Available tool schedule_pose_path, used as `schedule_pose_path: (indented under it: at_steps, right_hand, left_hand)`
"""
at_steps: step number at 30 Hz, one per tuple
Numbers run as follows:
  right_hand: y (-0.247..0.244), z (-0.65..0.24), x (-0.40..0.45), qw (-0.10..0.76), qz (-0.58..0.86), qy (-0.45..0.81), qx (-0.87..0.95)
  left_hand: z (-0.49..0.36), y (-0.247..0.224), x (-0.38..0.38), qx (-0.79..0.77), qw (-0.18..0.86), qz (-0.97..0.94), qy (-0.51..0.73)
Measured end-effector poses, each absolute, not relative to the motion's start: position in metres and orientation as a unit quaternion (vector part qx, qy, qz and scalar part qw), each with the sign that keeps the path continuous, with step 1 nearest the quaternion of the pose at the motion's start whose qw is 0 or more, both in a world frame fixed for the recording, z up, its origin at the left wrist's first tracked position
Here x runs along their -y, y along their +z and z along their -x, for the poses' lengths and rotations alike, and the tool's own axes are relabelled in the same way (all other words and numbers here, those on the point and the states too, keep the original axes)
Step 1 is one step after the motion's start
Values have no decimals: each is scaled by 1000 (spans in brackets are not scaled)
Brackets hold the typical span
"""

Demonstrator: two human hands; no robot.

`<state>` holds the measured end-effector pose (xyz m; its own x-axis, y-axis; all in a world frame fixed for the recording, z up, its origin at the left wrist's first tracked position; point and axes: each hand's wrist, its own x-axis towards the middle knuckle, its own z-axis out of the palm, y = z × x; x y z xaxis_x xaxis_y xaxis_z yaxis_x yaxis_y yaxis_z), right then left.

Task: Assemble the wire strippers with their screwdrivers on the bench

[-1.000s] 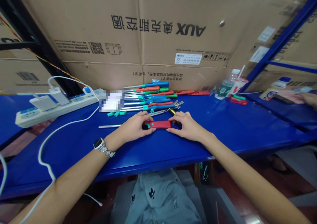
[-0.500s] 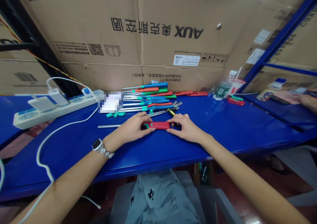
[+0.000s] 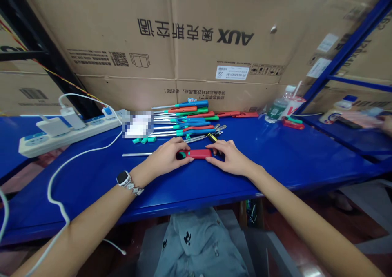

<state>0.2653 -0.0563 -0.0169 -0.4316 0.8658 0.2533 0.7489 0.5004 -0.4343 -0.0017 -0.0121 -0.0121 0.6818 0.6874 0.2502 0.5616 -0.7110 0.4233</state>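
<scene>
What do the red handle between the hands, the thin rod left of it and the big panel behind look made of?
Red handle: probably moulded plastic, satin; even colour, soft sheen.
Thin rod: likely metal, smooth; silvery with a bright streak. Plated or bare, can't tell.
Big panel: cardboard, matte; brown, creased, printed.

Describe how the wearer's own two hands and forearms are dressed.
Both the left hand and right hand are gloveless, with no sleeves visible on the forearms. The left wrist carries a watch with a dark, rounded face, a pale case and a silvery link band; the right wrist wears nothing visible.
</scene>
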Motion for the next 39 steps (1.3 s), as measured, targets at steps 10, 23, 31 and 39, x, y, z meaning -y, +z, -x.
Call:
schedule_pose_path:
  at_steps: [10, 23, 31, 39]
  right_hand:
    - [-16, -266, 53, 211, 470, 134, 846]
    - [-17, -269, 52, 226, 469, 137, 843]
    - [-6, -268, 43, 179, 492, 164, 836]
    - [18, -262, 38, 110, 506, 162, 840]
  left_hand:
    - [2, -18, 9, -354, 151, -902, 197]
    - [2, -9, 16, -338, 169, -903, 205]
    - [-3, -15, 10, -369, 165, -894, 192]
    - [5, -17, 14, -365, 214, -877, 229]
